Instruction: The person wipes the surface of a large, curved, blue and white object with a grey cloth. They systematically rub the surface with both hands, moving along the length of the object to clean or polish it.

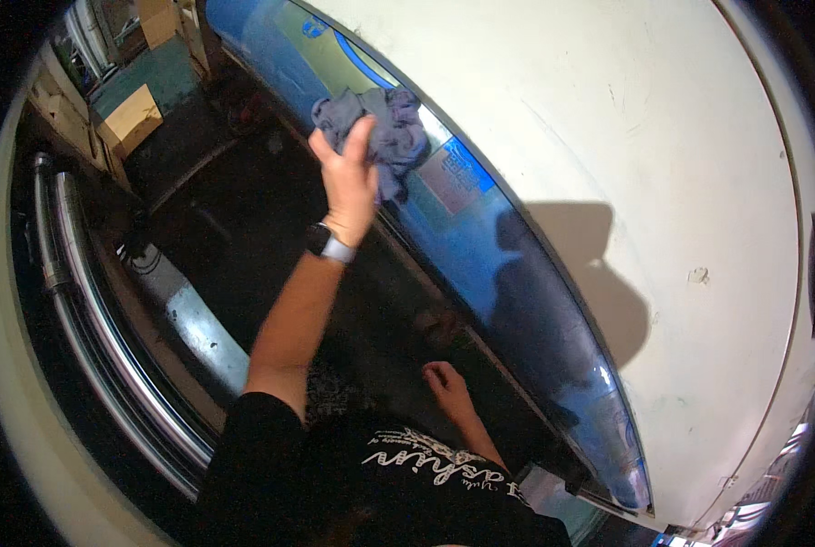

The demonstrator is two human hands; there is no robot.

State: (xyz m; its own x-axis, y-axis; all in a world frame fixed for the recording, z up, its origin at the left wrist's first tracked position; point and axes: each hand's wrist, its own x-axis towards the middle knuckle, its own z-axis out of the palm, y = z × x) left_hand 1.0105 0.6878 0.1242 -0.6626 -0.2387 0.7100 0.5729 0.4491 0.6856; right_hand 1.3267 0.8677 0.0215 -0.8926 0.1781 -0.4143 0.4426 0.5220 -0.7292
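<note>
My left hand [348, 178], with a dark watch and pale strap at the wrist, is stretched up and away from me. It is closed on a crumpled grey-purple cloth [375, 128], its thumb and a finger showing against the folds. The cloth lies against a long blue curved surface [467, 242] with printed panels, pale yellow-green toward the far end. Lower down, near my body, my right hand [448, 387] hangs beside the blue surface with its fingers loosely curled in and nothing visible in them.
A large cream-white panel [663, 137] fills the right side, bearing my shadow. Shiny metal rollers or bars [106, 273] run along the left. A flat metal strip [197, 324] lies between them and my left arm. Cardboard [134, 118] stands at the far left.
</note>
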